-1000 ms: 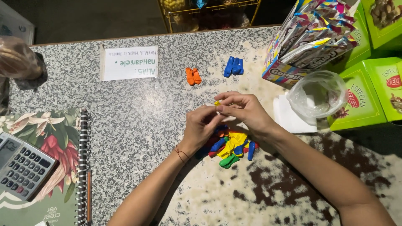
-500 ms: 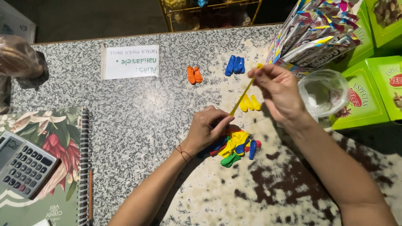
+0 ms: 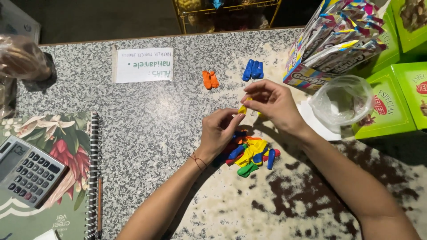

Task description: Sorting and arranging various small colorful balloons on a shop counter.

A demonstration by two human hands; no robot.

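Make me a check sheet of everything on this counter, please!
Surface: speckled stone counter.
Job's things: yellow balloon pinched between both hands; mixed balloon pile under them; orange pair and blue group set apart.
Clutter: calculator on flowered notebook, paper note, clear bag, packet box, green boxes.
Grippers: left hand, right hand, both on the balloon.
Cables: nothing seen.
Surroundings: dim; wire rack behind.

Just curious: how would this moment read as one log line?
left hand + right hand: pinch yellow balloon | mixed balloon pile: below hands | orange pair, blue group: apart
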